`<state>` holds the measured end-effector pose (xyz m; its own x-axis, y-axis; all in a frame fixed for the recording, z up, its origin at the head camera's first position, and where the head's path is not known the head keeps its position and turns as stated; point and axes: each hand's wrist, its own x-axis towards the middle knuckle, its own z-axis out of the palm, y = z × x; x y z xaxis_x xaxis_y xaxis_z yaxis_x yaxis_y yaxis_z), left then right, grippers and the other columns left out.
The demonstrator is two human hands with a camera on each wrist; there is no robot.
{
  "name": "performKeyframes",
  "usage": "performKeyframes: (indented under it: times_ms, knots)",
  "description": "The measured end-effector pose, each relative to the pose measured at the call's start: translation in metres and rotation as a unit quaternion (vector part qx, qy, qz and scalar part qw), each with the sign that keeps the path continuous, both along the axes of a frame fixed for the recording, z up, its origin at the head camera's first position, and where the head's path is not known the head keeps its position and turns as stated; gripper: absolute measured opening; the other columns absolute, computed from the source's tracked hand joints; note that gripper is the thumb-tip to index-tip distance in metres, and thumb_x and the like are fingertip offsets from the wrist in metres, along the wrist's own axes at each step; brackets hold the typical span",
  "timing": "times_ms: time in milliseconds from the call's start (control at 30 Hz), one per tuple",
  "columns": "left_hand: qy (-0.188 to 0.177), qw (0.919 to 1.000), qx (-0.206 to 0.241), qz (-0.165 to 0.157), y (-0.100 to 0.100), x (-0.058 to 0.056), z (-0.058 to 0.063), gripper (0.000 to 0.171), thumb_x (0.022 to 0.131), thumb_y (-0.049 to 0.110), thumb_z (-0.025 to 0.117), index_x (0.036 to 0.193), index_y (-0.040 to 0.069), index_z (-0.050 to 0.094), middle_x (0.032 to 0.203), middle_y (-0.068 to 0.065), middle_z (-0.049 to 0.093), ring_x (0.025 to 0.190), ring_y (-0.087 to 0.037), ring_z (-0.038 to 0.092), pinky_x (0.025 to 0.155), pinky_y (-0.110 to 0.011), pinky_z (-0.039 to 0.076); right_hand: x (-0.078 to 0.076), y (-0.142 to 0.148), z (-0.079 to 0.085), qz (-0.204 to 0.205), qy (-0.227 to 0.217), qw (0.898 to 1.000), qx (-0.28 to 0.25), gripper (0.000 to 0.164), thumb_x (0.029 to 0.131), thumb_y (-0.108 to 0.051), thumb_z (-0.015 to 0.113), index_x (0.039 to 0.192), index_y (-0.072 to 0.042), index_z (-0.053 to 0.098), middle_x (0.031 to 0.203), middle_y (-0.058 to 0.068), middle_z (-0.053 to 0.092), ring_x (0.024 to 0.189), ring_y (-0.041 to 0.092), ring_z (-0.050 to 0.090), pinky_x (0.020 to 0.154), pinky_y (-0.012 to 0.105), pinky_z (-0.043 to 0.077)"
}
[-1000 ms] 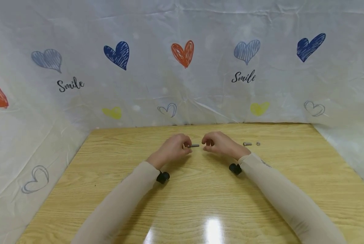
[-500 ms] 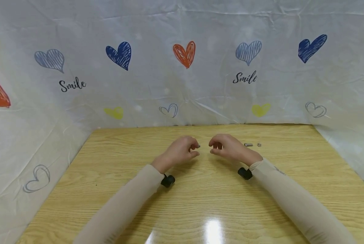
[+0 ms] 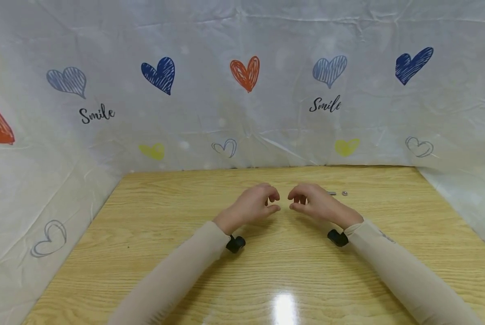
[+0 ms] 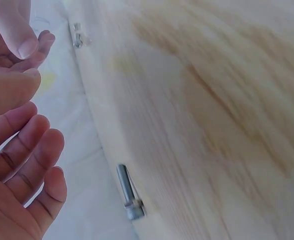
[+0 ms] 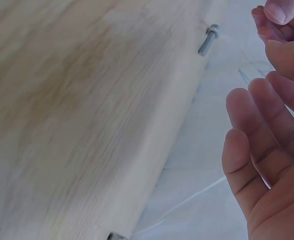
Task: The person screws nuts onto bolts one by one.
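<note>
My left hand (image 3: 252, 205) hovers over the middle of the table with relaxed, slightly bent fingers, holding nothing. Facing it across a narrow gap is my right hand (image 3: 319, 205), its fingers also loosely bent and without anything in them. A steel bolt (image 4: 129, 192) with what looks like a nut against its knurled head lies on the table; the left hand hides it in the head view. This same bolt (image 5: 208, 40) appears near the top in the right wrist view. Beyond the right hand, a second bolt (image 3: 332, 193) is partly covered. A loose nut (image 3: 344, 193) lies beside it.
The wood-grain table (image 3: 185, 280) reaches back to a white cloth (image 3: 283, 36) printed with hearts and "Smile". The cloth also hangs along both sides. Black wrist cameras (image 3: 236, 244) sit under both wrists.
Both hands have shifted right and slightly nearer me. The left hand has come in front of the first bolt, and the right hand now covers part of the second.
</note>
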<state>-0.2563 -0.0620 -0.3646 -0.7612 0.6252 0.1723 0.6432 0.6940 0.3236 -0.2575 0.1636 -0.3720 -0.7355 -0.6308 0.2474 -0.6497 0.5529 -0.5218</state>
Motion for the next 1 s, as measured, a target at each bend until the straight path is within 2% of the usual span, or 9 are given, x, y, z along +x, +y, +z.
performKeyframes:
  times_ms: [167,600,1000]
  knots:
    - [-0.007,0.9999,0.002,-0.013,0.011,0.001,-0.001,0.023,0.089,0.026,0.070,0.104,0.008,0.068,0.095,-0.002,0.063,0.082,-0.013,0.057,0.072,-0.026,0.047,0.005,0.008,-0.001,-0.017,0.006,1.000,0.007,0.021,0.089,-0.017,0.069,0.106,-0.005,0.067,0.086,-0.007,0.060,0.075,0.008,0.055,0.065,0.028,0.048]
    - [-0.005,0.9990,-0.007,-0.043,0.036,0.002,-0.002,0.025,0.091,0.028,0.068,0.107,0.009,0.067,0.097,0.000,0.062,0.084,-0.011,0.056,0.073,-0.023,0.047,0.015,0.035,0.003,-0.026,0.028,0.999,0.009,0.021,0.088,-0.015,0.071,0.106,-0.004,0.066,0.085,-0.008,0.060,0.074,0.008,0.055,0.065,0.028,0.047]
    - [-0.011,0.9989,-0.020,-0.042,0.057,-0.001,-0.004,0.026,0.090,0.030,0.068,0.108,0.011,0.067,0.098,0.002,0.062,0.082,-0.009,0.056,0.072,-0.021,0.046,0.014,0.064,0.001,-0.063,0.037,0.997,0.013,0.024,0.088,-0.015,0.071,0.110,-0.007,0.065,0.086,-0.006,0.060,0.074,0.009,0.053,0.066,0.030,0.046]
